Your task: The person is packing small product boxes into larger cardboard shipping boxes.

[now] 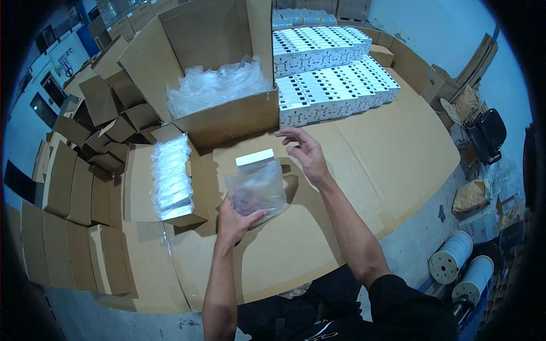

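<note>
gripping a translucent square plastic bag point(257, 185) low down in the nearly closed left hand point(234, 220), likely to leave its upper edge free around a white rectangular box point(255, 157), above flat brown cardboard sheeting point(355, 190). holding the right hand point(309, 159) empty and half open near the box.

Clear plastic bag point(256, 190): thin, translucent, lightly creased, held above the cardboard-covered table point(352, 193) by its lower left part in my left hand point(232, 223), my thumb lying across its near face. White box point(255, 157): small, rectangular, plain on the face turned up to me, standing out at the bag's far edge, its long side running roughly left to right; how far it reaches inside I cannot tell.
</note>
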The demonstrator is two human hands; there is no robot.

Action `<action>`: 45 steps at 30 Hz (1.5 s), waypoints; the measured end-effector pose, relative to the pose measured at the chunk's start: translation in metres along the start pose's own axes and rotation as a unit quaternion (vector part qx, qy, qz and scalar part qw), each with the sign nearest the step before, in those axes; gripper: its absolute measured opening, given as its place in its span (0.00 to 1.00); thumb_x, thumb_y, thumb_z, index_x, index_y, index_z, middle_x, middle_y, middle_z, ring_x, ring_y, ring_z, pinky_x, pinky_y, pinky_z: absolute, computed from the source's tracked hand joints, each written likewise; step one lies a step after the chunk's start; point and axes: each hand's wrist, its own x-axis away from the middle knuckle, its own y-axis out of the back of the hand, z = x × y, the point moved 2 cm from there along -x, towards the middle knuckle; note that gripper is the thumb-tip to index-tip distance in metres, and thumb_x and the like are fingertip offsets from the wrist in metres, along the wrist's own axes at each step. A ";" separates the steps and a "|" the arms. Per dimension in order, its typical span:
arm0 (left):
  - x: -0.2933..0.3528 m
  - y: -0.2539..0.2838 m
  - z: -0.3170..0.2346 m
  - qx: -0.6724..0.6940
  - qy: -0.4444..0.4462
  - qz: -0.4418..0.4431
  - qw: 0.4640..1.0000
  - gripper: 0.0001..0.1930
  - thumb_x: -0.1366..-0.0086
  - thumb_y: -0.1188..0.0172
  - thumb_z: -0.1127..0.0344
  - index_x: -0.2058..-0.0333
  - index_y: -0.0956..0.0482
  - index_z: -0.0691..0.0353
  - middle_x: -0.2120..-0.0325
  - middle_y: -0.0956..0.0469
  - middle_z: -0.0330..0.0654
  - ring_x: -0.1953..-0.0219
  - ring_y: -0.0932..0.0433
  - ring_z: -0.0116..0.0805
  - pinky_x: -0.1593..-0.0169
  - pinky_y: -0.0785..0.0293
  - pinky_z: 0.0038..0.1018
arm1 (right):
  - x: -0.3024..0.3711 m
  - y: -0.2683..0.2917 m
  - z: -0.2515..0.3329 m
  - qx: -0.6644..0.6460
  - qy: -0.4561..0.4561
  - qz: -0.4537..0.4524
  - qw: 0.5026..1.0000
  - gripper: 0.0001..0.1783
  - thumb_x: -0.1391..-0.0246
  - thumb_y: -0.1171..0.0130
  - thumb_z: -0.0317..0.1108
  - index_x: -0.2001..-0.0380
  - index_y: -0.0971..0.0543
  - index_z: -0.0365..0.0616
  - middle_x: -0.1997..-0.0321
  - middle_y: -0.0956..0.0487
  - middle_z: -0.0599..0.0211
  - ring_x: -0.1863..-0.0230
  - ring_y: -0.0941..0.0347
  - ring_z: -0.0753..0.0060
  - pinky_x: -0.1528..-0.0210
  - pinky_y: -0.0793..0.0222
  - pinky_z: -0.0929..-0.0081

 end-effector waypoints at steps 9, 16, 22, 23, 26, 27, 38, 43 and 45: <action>-0.005 0.004 -0.007 0.030 0.010 0.010 0.999 0.37 0.55 0.20 0.75 0.46 0.29 0.66 0.57 0.18 0.42 0.57 0.19 0.30 0.50 0.21 0.29 | 0.009 -0.019 -0.010 0.016 -0.146 0.103 0.984 0.22 0.42 0.42 0.19 0.44 0.22 0.39 0.46 0.21 0.69 0.50 0.27 0.80 0.49 0.27 0.79; -0.007 0.007 0.000 0.030 0.038 0.036 0.998 0.36 0.56 0.19 0.74 0.48 0.26 0.65 0.60 0.18 0.40 0.59 0.20 0.29 0.51 0.21 0.29 | 0.003 -0.020 -0.018 -0.006 -0.130 0.024 0.991 0.18 0.41 0.39 0.20 0.47 0.23 0.38 0.50 0.20 0.65 0.55 0.23 0.79 0.53 0.24 0.80; -0.006 0.007 -0.003 0.026 0.024 0.041 0.999 0.35 0.56 0.19 0.74 0.48 0.26 0.64 0.61 0.19 0.38 0.59 0.20 0.28 0.51 0.21 0.29 | 0.000 -0.015 -0.019 -0.136 -0.060 -0.103 0.984 0.13 0.40 0.39 0.19 0.55 0.29 0.37 0.56 0.22 0.60 0.55 0.21 0.71 0.57 0.15 0.70; -0.007 0.007 -0.003 0.027 0.024 0.042 0.998 0.35 0.56 0.19 0.74 0.48 0.26 0.64 0.61 0.19 0.38 0.59 0.20 0.28 0.51 0.21 0.29 | 0.001 -0.013 -0.018 -0.179 -0.059 -0.129 0.974 0.11 0.40 0.40 0.20 0.57 0.30 0.37 0.55 0.23 0.59 0.54 0.20 0.70 0.56 0.14 0.68; -0.007 0.007 -0.003 0.031 0.035 0.054 0.997 0.35 0.56 0.19 0.74 0.48 0.27 0.64 0.62 0.18 0.38 0.59 0.20 0.28 0.51 0.21 0.29 | 0.002 -0.016 -0.019 -0.284 -0.062 -0.130 0.948 0.10 0.39 0.39 0.22 0.59 0.30 0.39 0.55 0.22 0.59 0.54 0.20 0.68 0.55 0.15 0.65; -0.008 0.007 -0.002 0.030 0.037 0.054 0.997 0.35 0.55 0.19 0.74 0.48 0.26 0.64 0.62 0.18 0.38 0.59 0.20 0.28 0.51 0.21 0.28 | 0.003 -0.016 -0.019 -0.285 -0.062 -0.130 0.948 0.10 0.39 0.39 0.22 0.59 0.30 0.39 0.55 0.22 0.59 0.54 0.20 0.68 0.55 0.15 0.65; -0.009 0.007 -0.006 0.032 0.024 0.042 0.998 0.33 0.54 0.20 0.74 0.49 0.25 0.65 0.62 0.18 0.39 0.59 0.20 0.29 0.52 0.22 0.29 | 0.005 -0.009 -0.020 -0.195 -0.084 -0.050 0.976 0.10 0.41 0.35 0.24 0.61 0.27 0.41 0.63 0.21 0.66 0.61 0.23 0.78 0.56 0.23 0.77; -0.009 0.009 -0.002 0.008 0.026 0.041 0.999 0.32 0.54 0.20 0.72 0.50 0.25 0.66 0.60 0.18 0.41 0.58 0.20 0.30 0.51 0.22 0.30 | 0.005 -0.010 -0.020 -0.186 -0.089 -0.025 0.978 0.10 0.41 0.34 0.25 0.62 0.27 0.42 0.63 0.21 0.69 0.61 0.25 0.81 0.57 0.27 0.79; -0.009 0.009 -0.002 -0.004 0.032 0.041 0.999 0.33 0.54 0.19 0.71 0.49 0.25 0.66 0.60 0.18 0.41 0.57 0.20 0.30 0.50 0.22 0.30 | 0.006 -0.009 -0.020 -0.174 -0.086 -0.015 0.981 0.11 0.42 0.34 0.26 0.62 0.27 0.42 0.63 0.22 0.70 0.61 0.26 0.81 0.57 0.27 0.79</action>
